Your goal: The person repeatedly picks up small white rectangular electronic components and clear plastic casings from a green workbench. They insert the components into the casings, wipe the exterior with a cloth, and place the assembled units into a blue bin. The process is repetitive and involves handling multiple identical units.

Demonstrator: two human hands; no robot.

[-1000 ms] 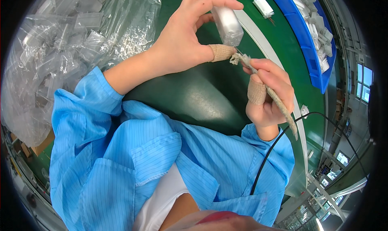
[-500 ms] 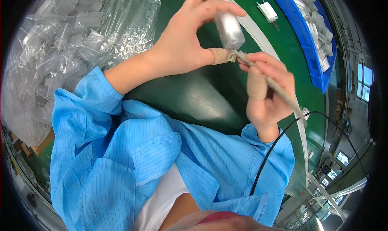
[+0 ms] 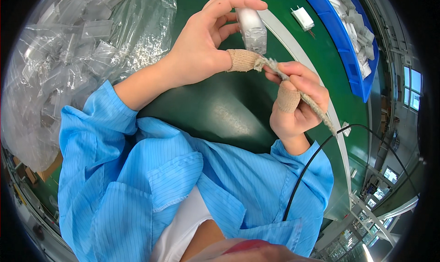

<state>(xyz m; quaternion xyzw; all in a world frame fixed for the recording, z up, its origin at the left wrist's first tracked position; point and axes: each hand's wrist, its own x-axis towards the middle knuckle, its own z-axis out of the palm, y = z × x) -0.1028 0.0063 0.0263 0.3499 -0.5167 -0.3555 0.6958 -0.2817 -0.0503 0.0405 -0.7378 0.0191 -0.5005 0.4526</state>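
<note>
My left hand [image 3: 201, 46] grips a small white plastic housing [image 3: 251, 30] with a glossy, clear-looking lower end, between the index finger above and the taped thumb below. In my right hand [image 3: 300, 101], also with a taped thumb, is a thin stick-like tool wrapped in frayed beige cloth [image 3: 316, 110], held like a pen. Its frayed front end lies right by the left thumb's tip, just below the housing. Whether it touches the housing, I cannot tell. The tool's tip is hidden.
A clear bag [image 3: 68, 74] of translucent plastic pieces lies at the left. At the far right a blue bin [image 3: 355, 71] holds several white parts. A white two-pronged part [image 3: 303, 18] with reddish wires sits beside it. A black cable [image 3: 308, 166] arcs past my right sleeve.
The housing has turned slightly and moved down and left with my left hand. My right hand and the wrapped tool have shifted a little left.
</note>
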